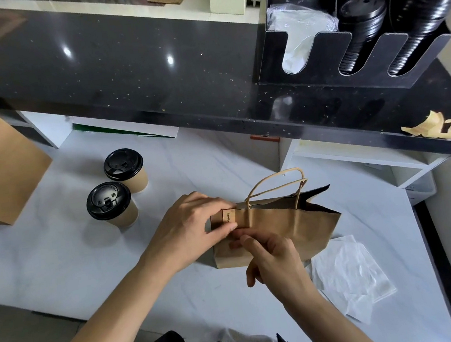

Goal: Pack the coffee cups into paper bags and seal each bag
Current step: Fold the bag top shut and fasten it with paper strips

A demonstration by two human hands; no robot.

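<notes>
**Sealing one bag, two cups waiting**

Right hand (271,258) pinches the paper bag (290,228) front, left hand (196,224) pinches its sticker (229,216) over the folded top (likely closing it). Beyond on desk (60,260): two lidded cups (119,188), unpacked.

Left hand (194,225) pinching with curled fingers (225,228); right hand (271,258) (thumb forward) curled, just beside.

Coffee shop service counter. Black lid holder (351,52) at upper right, stacked with black cup lids (364,20). Two lidded takeaway cups (117,194) on the white tabletop (60,260) at left centre. Brown paper bag (287,228) with handles at centre, dark raised counter (150,67) across the top.
</notes>
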